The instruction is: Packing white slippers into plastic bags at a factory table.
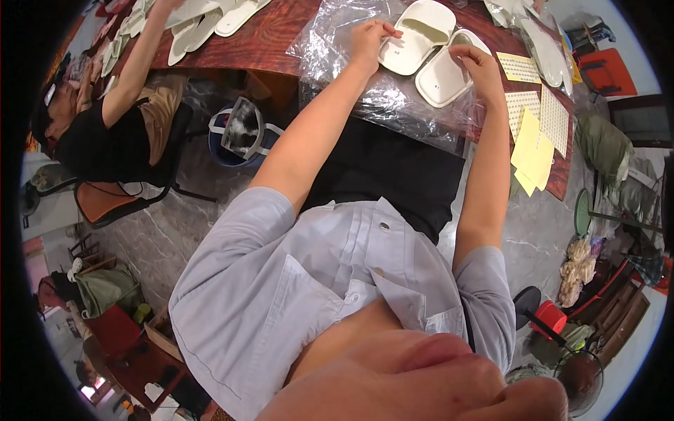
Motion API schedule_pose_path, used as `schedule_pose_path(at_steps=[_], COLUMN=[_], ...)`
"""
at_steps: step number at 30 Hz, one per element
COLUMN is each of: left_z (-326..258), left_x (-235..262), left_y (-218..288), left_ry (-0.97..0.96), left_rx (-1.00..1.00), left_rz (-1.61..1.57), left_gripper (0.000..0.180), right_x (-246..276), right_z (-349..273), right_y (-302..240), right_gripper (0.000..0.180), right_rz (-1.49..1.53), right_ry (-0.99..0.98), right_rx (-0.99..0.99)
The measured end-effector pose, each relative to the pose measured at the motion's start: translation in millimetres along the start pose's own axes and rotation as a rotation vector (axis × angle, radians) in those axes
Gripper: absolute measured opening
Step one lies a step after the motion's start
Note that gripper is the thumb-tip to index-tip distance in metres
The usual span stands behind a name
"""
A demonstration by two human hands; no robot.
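Two white open-toe slippers lie side by side on a clear plastic bag (pixel 393 98) at the table's near edge. My left hand (pixel 372 36) pinches the rim of the left slipper (pixel 415 35) with fingers closed. The right slipper (pixel 444 76) has my right hand (pixel 476 64) resting on its far edge, fingers curled onto it. Both forearms reach forward from the bottom of the view over my black trousers.
Yellow sheets and white sticker sheets (pixel 533 126) lie at the right end of the red-brown wooden table (pixel 260 42). More white slippers (pixel 210 21) are piled far left, where another person in black (pixel 105 133) sits. A blue bin (pixel 242 133) stands beneath the table.
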State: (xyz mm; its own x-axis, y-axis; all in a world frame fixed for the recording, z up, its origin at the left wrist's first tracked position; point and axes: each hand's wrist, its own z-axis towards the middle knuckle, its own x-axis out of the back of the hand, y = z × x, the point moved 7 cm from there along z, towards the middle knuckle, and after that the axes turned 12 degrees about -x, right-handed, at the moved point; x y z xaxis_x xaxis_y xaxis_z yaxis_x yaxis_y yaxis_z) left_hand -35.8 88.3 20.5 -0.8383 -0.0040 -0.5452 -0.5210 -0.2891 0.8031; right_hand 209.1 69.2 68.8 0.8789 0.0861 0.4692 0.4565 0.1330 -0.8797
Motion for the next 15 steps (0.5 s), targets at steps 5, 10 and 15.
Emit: schedule_pose_path(at_steps=[5, 10, 15], left_z=[8, 1, -1], left_x=[14, 2, -17], left_y=[1, -3, 4], left_ry=[-0.007, -0.132, -0.243], left_rx=[-0.218, -0.222, -0.416], left_rz=[0.167, 0.583, 0.81], left_gripper=[0.025, 0.036, 0.04], right_x=[-11, -32, -58], right_z=[-12, -58, -89], right_y=[-42, -70, -50], right_gripper=[0.032, 0.021, 0.016], right_rz=[0.059, -0.372, -0.331], right_ry=[0.055, 0.31, 0.515], right_rx=[-0.036, 0.001, 0.042])
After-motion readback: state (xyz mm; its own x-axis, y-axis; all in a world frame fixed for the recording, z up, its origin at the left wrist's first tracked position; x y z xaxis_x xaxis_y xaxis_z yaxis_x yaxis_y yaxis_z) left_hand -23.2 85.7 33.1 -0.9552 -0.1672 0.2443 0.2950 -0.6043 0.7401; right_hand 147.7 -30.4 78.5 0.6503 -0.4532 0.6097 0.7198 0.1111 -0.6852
